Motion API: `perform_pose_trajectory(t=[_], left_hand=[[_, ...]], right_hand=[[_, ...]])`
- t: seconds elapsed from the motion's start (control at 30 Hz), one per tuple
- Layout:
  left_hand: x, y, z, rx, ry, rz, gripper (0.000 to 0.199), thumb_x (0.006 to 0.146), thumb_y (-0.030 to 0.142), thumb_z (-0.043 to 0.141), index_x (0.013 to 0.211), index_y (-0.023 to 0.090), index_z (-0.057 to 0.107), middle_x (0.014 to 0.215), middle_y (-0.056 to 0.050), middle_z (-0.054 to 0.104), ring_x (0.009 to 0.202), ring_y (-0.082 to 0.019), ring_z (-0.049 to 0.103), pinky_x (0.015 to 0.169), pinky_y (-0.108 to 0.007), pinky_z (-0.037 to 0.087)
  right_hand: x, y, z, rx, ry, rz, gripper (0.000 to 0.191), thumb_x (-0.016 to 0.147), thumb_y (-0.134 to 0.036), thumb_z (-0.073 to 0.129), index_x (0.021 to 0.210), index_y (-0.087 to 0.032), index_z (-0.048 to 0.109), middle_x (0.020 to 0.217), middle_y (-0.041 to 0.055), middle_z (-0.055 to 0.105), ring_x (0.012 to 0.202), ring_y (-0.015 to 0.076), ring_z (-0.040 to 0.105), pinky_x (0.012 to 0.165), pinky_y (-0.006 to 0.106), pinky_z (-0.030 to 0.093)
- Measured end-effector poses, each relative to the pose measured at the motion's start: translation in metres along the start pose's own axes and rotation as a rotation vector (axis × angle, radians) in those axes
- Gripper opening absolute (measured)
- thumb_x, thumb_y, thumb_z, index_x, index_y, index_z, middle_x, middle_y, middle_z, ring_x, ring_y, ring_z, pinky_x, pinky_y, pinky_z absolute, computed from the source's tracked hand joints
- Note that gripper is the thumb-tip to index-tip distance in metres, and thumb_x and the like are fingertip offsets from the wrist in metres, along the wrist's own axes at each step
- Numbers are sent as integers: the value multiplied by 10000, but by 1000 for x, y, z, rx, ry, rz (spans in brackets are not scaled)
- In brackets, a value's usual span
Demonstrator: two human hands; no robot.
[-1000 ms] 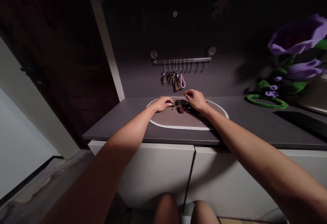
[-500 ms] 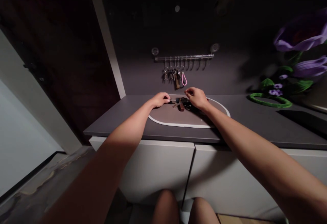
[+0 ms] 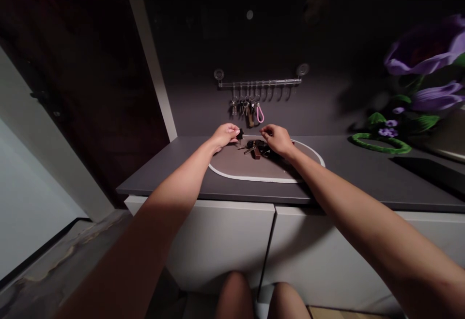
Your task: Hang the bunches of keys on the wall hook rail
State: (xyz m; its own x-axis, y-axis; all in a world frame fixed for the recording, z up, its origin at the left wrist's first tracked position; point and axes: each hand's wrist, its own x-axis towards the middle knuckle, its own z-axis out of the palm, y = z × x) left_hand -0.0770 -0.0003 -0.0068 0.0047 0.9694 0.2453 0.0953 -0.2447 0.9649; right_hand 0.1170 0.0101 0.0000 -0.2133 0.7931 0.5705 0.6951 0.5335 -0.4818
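My left hand (image 3: 224,136) pinches a black-headed key (image 3: 240,135) between thumb and fingers, a little above the mat. Beneath and to its right lies a heap of keys (image 3: 256,152) with a reddish-brown fob and dark parts. They rest on an oval brown mat (image 3: 236,167) with a white rim. Over the right side of this heap hovers my right hand (image 3: 277,138), thumb and fingertips drawn together. Whether anything small is between those fingertips is hidden.
On the wall behind, a clear hook rail (image 3: 276,82) carries several hanging keys (image 3: 245,106) and a pink loop (image 3: 260,113). Purple flowers (image 3: 436,97) and a green ring (image 3: 381,149) stand at the right of the dark counter (image 3: 163,168). White cabinet doors (image 3: 225,241) are below.
My left hand has risen from the heap's left edge, lifting the black-headed key off the mat. The right hand stays almost in place. The view has shifted slightly.
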Motion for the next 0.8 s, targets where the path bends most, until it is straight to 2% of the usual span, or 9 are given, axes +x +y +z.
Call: perform_pose_trajectory(t=[0.2,0.4,0.6,0.8], left_hand=[[-7,12,9,-234,-3,-16,35,802,114,530,797,119,495,767,-33,599,686,-70,577,837,-341,467],[-12,16,16,-388,-45,-62,42,801,92,524,780,113,494,773,-40,599,737,-93,597,878,-378,451],[-12,15,18,-454,-55,-84,48,799,93,529,764,113,502,759,-34,589,780,-108,598,908,-402,434],[-12,12,21,-450,-97,-98,44,809,84,507,772,107,500,727,-37,585,762,-111,609,903,-403,435]], right_hand=[[0,0,2,73,39,-69,209,769,-209,513,934,-152,628,905,68,661,809,160,585,783,298,429],[-2,-3,5,191,81,-222,200,772,-276,507,915,-167,593,848,50,636,739,149,553,721,297,429],[-6,-9,3,163,64,-360,160,775,-298,520,834,-179,609,829,56,601,746,158,527,703,298,421],[-7,-11,4,179,68,-442,155,765,-281,544,865,-186,616,848,54,578,746,157,517,719,309,423]])
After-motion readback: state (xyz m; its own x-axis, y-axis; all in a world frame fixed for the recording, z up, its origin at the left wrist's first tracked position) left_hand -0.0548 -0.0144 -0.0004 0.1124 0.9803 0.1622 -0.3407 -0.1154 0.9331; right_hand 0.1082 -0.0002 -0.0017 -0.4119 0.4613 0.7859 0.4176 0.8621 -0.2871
